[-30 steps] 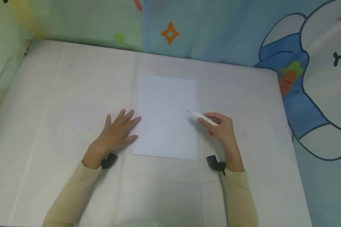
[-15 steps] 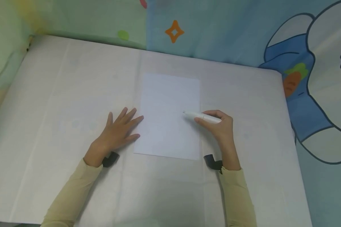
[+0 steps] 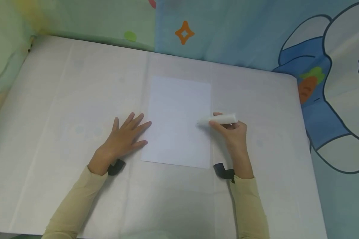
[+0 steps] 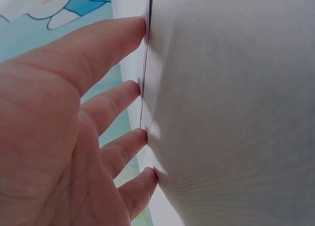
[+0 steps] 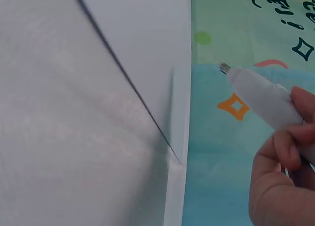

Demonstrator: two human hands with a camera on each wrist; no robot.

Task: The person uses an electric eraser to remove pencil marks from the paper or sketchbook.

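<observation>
A plain white sheet of paper (image 3: 176,132) lies on the white-covered table. My left hand (image 3: 119,141) rests flat at its left edge with the fingers spread; in the left wrist view the fingertips (image 4: 140,137) touch down along that edge. Over the paper's right edge, my right hand (image 3: 235,139) pinches a thick white pen-shaped tool (image 3: 225,119) between thumb and fingers, its tip toward the paper. In the right wrist view, the tool (image 5: 263,100) has a small metal tip and is raised clear of the sheet, tip outward.
The white table cover (image 3: 86,76) has faint fold lines. Behind it hangs a cartoon-printed cloth (image 3: 242,33) with an orange star and a rabbit. A black wrist mount (image 3: 116,167) sits on the left wrist, another black mount (image 3: 223,171) on the right.
In my right hand the tool's tip has gone left over the paper, then slightly back right, and its rear end has swung up away from me. The left hand stays on the paper's edge.
</observation>
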